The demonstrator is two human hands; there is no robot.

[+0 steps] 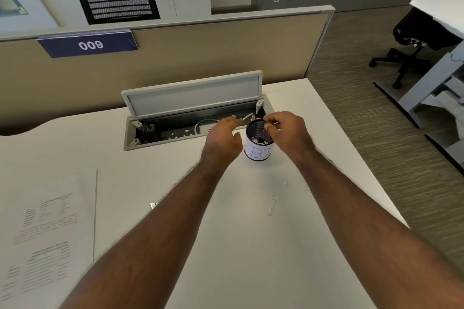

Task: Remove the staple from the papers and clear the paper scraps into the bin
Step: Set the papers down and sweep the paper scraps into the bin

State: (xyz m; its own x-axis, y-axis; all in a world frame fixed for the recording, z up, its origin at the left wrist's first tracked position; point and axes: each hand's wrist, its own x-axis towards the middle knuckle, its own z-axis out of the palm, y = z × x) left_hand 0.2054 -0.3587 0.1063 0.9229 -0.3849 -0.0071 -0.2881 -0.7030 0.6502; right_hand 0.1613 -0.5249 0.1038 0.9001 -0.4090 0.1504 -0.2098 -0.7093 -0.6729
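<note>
On the desk (251, 246) the papers (45, 233) are laid far left. Over the bin (258, 143) both hands are held: left hand (223, 138) loosely open, right hand (286, 130) pinched (contents cannot be told). Scraps (271, 206) remain nearby; release should be made directly above the rim.

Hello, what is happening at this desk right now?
A person holds both hands over a small mesh bin on the white desk. The left hand and right hand pinch at something tiny above its opening; what it is cannot be made out. Scraps already lie inside, a few paper scraps remain on the desk, and printed papers lie at the left.
</note>
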